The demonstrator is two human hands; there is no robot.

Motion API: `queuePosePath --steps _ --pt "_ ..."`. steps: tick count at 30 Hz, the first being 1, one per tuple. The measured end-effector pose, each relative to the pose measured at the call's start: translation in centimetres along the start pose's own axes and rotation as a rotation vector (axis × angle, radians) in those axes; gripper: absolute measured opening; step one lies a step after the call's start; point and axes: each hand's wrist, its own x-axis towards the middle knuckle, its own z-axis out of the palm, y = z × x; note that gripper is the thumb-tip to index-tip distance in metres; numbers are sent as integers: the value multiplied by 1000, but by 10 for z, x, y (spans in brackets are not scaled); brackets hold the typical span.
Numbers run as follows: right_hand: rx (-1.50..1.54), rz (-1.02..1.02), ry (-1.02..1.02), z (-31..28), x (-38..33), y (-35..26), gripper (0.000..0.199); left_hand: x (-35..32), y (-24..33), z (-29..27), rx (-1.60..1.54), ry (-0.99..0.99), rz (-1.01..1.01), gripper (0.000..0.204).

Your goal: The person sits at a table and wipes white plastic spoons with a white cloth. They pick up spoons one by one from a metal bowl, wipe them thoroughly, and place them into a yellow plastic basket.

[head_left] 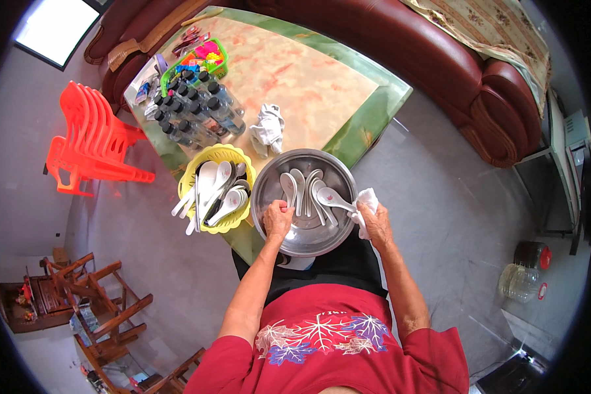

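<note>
A round metal basin (267, 172) sits in front of me at the table's edge, with several white soup spoons (310, 190) lying in it. My left hand (278, 220) is closed at the basin's left side, its fingers pinching the handle of a white soup spoon (287, 184). At the right rim, my right hand (378, 227) grips a white cloth (367, 198). That cloth wraps the handle end of another soup spoon (331, 196), whose bowl points left over the basin. Left of the basin stands a scalloped yellow basket (246, 172) with more white spoons and some dark-handled utensils.
A crumpled whitish cloth (268, 130) lies on the marble-patterned table (302, 72). Clear bottles with black caps (200, 108) crowd its left side, beside a green basket (222, 65) of colourful items. Stacked orange chairs (92, 138) stand left; a brown sofa (433, 59) runs behind.
</note>
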Motion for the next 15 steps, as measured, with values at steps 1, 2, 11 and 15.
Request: queuePosePath --steps 1,2,11,15 --pt "-48 -86 37 3 -1 1 29 0 0 -1 0 -12 -5 34" --pt "-220 -156 76 6 -3 2 28 1 1 -2 -1 -24 -11 34" --pt "-876 -335 226 22 -12 -14 19 -32 39 -15 -283 -8 43 24" --pt "-873 -293 189 25 -15 -25 14 -50 44 1 -719 -379 -173 24"
